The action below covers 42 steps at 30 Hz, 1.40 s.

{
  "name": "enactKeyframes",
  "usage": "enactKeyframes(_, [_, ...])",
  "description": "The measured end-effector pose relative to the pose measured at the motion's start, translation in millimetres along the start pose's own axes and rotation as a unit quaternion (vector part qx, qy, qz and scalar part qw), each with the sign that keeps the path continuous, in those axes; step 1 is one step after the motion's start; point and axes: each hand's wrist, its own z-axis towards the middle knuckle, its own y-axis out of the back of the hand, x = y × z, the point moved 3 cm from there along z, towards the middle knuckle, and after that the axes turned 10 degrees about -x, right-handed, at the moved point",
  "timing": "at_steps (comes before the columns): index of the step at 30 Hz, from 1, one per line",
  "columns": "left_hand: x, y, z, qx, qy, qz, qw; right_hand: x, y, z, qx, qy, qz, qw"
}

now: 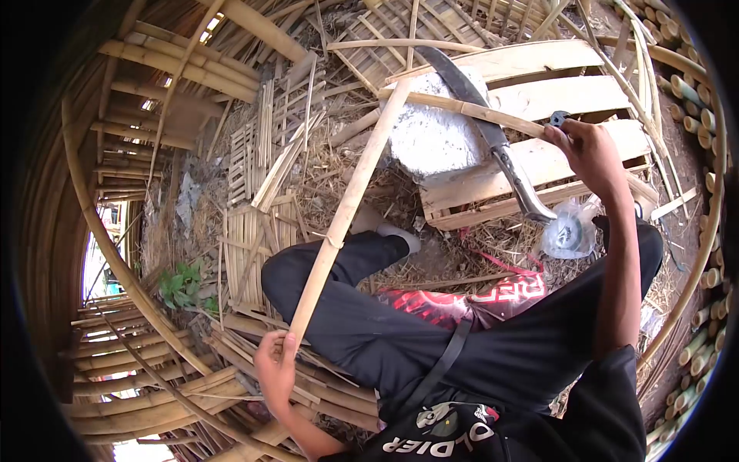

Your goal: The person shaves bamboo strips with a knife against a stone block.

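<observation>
My left hand (275, 368) is closed on the lower end of a long bamboo strip (350, 208), which slants up and away across my leg. Out to the right, my right hand (586, 150) pinches the end of a second, thinner bamboo strip (466, 107). The far ends of both strips come close together near the white block (439, 138); whether they join is unclear. A large curved knife (504, 158) lies over the block, its handle towards me, and the thinner strip crosses its blade. A small dark round object (559, 118) shows beside my right fingertips.
Wide wooden boards (554, 96) lie behind and right of the block. A clear plastic bag (570, 231) rests by my right knee. Red printed fabric (462, 302) lies between my legs. Bamboo slats (246, 262) and shavings cover the ground at left; stacked bamboo poles (700, 354) stand right.
</observation>
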Motion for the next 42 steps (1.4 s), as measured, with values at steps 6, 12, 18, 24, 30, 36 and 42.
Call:
enactKeyframes(6, [-58,-21,9,0.004,-0.241,0.193,0.951,7,3,-7,-0.01,0.009,-0.021,1.0])
enactKeyframes(12, [-196,-115,44,0.081,-0.28,0.006,0.957,4,0,-8,-0.072,0.04,-0.006,0.997])
enactKeyframes(18, [-245,-182,92,0.083,-0.222,0.191,0.953,-3,1,-9,-0.034,0.006,0.01,0.999])
enactKeyframes(24, [-195,-167,70,-0.036,-0.286,0.181,0.94,-1,8,-7,-0.01,-0.003,0.016,1.0])
enactKeyframes(30, [-152,-156,73,0.063,-0.21,0.046,0.975,1,23,-14,-0.031,-0.015,-0.005,0.999])
enactKeyframes(36, [-126,-148,63,0.052,-0.202,-0.005,0.978,34,38,-34,-0.007,-0.05,-0.005,0.999])
enactKeyframes(42, [-140,-149,54,0.077,-0.159,0.016,0.984,30,33,-46,-0.028,0.01,0.009,1.0])
